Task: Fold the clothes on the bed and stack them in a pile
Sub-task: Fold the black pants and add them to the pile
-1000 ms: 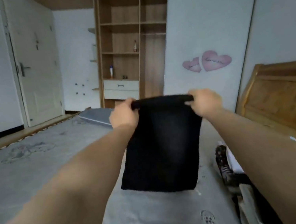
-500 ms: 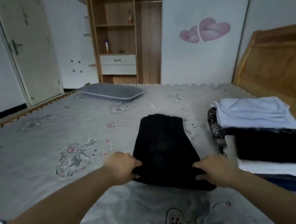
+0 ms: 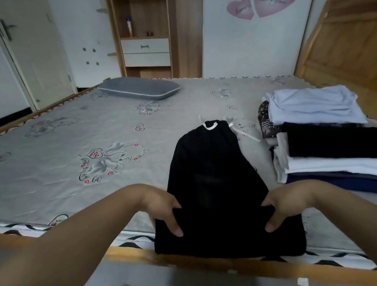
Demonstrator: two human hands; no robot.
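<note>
A black garment (image 3: pixel 215 180) with a white drawstring at its far end lies lengthwise on the grey printed bed (image 3: pixel 68 161), its near end at the bed's front edge. My left hand (image 3: pixel 161 207) grips the garment's near left edge, thumb on top of the cloth. My right hand (image 3: pixel 283 202) grips the near right edge in the same way. To the right stands a pile of folded clothes (image 3: pixel 334 143): a pale blue piece on top, then black, white and dark blue layers.
A grey pillow (image 3: pixel 138 90) lies at the far side of the bed. The wooden headboard (image 3: pixel 351 45) rises at the right. The wooden bed frame edge (image 3: pixel 200 261) runs along the front. An open wardrobe shelf and a door stand behind.
The black garment went from hanging in the air between my hands to lying on the bed. My hands came down and toward me with its near end, which now reaches the front edge.
</note>
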